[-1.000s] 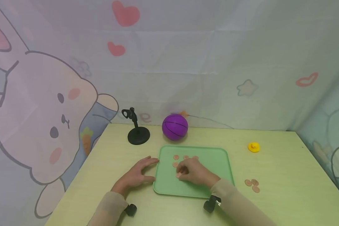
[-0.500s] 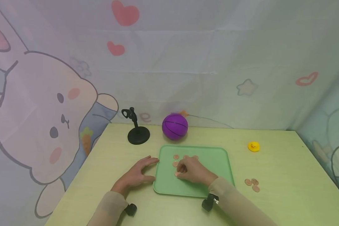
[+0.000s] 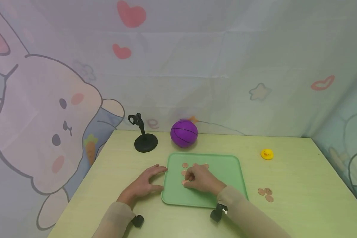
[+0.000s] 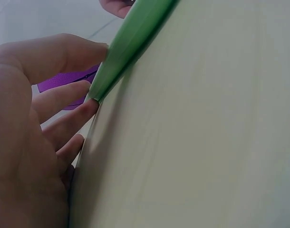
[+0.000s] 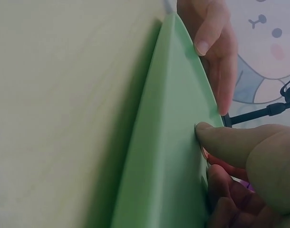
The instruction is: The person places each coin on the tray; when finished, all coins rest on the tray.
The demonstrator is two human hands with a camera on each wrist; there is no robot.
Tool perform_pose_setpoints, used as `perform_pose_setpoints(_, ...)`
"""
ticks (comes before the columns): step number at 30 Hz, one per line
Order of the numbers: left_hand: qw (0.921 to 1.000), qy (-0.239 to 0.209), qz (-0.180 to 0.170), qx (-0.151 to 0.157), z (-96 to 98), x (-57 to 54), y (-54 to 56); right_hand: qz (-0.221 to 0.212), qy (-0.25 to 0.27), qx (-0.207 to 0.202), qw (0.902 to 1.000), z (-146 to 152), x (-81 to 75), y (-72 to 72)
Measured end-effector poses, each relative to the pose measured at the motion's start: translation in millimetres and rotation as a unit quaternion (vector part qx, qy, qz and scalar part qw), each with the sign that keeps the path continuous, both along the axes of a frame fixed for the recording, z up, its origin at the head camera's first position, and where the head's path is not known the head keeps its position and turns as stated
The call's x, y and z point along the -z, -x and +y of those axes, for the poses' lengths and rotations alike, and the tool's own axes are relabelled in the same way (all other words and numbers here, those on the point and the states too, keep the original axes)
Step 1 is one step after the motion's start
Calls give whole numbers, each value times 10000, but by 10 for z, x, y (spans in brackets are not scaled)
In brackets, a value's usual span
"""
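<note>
A green tray (image 3: 226,195) lies on the table. Its left rim is touched by the spread fingers and thumb of my left hand (image 3: 141,184), also seen against the rim in the left wrist view. Over the tray, my right hand (image 3: 203,179) pinches a copper-coloured coin (image 3: 184,182) flat on the tray floor between thumb and curled fingers. In the right wrist view the thumb (image 5: 221,138) presses low at the tray surface. Above that coin lies another coin (image 3: 183,172), with a row of coins (image 3: 185,165) behind it. The right hand partly covers some of them.
Three loose coins (image 3: 268,191) lie on the table right of the tray. A yellow rubber duck (image 3: 267,154) sits farther back. Behind the tray stand a purple ball (image 3: 183,133) and a black stand (image 3: 145,142). A printed cloth (image 3: 178,82) hangs behind the table.
My right hand has slid slightly left and away from me across the tray, carrying the pinched coin beneath the left column. The left hand stays at the rim.
</note>
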State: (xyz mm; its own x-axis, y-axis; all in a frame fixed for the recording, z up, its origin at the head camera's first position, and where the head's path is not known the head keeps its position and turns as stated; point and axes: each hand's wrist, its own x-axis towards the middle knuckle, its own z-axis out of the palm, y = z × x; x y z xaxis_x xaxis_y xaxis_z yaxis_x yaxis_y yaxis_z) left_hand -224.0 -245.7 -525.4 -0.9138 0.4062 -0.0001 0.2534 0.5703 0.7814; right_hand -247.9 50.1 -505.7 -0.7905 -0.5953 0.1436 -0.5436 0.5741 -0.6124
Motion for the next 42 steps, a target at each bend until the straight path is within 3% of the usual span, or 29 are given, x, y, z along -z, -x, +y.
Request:
perform_pose_setpoints(8, 10000, 0, 8, -1, -15, 33, 13, -19, -34, 134, 9999, -18, 15, 0)
perform_pose_setpoints(13, 10000, -48, 64, 59, -4, 27, 10, -447, 22, 161, 9989, 67, 17, 55)
perform_pose_setpoints(17, 9999, -34, 68, 72, -8, 31, 13, -837, 317, 150, 9959, 219, -68, 115)
perform_pose_setpoints(23, 9999, -57, 100, 27, -32, 16, 17, -1093, 634, 212, 9918, 506, -215, 245)
perform_pose_setpoints(30, 9998, -144, 101, 67, -29, 40, 18, -794, 446, 278, 9955, 932, -265, 324)
perform_pose_setpoints(42, 10000, -28, 51, 22, -26, 37, 13, -511, 97, 585, 9969, 1711, -245, 275)
